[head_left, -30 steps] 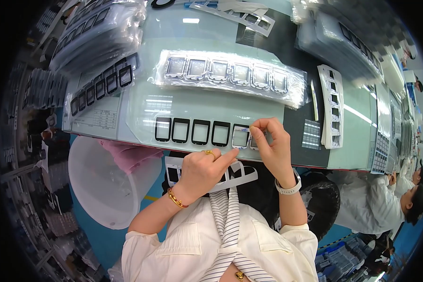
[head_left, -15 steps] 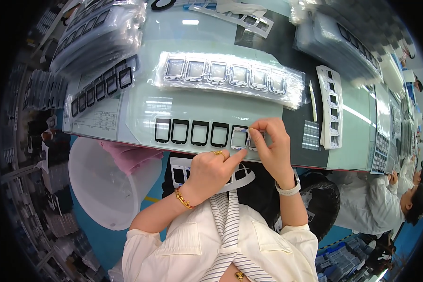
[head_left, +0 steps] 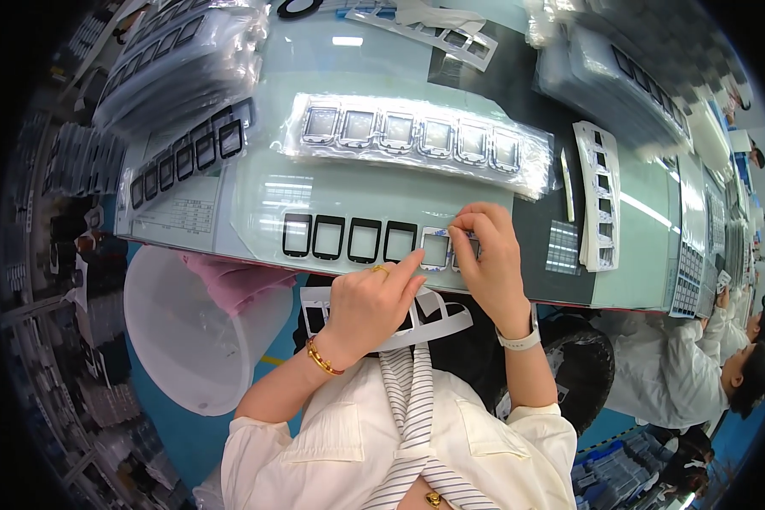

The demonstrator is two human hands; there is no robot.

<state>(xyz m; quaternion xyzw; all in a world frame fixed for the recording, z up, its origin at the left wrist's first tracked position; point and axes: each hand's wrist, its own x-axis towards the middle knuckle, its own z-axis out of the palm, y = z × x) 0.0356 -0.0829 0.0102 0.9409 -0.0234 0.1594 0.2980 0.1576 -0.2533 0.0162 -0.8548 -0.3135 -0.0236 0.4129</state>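
Note:
Along the near table edge, black rectangular frames [head_left: 365, 258] lie in a row. At its right end is a frame with a white and blue-marked face [head_left: 434, 267]. My left hand [head_left: 367, 302] reaches over the table edge, its index fingertip at that frame's left side and its thumb held apart. My right hand [head_left: 491, 255] is closed in a pinch at the frame's upper right corner; whatever is between its fingertips is too small to make out. Another frame [head_left: 478, 248] is partly hidden beneath the right hand. A white strip with cutouts [head_left: 450, 326] lies over my lap, below my left hand.
Beyond the row lies a clear plastic tray [head_left: 531, 174] holding several frames. Stacked trays stand at the far left [head_left: 178, 76] and far right [head_left: 603, 81]. White cutout strips [head_left: 608, 255] and a slim pale tool [head_left: 567, 187] lie right. A white bin [head_left: 187, 365] with pink cloth [head_left: 229, 285] stands left.
My left index fingertip has moved left and away from me, from below the white and blue frame to its left side. The white strip over my lap has shifted slightly. My right hand stays pinched.

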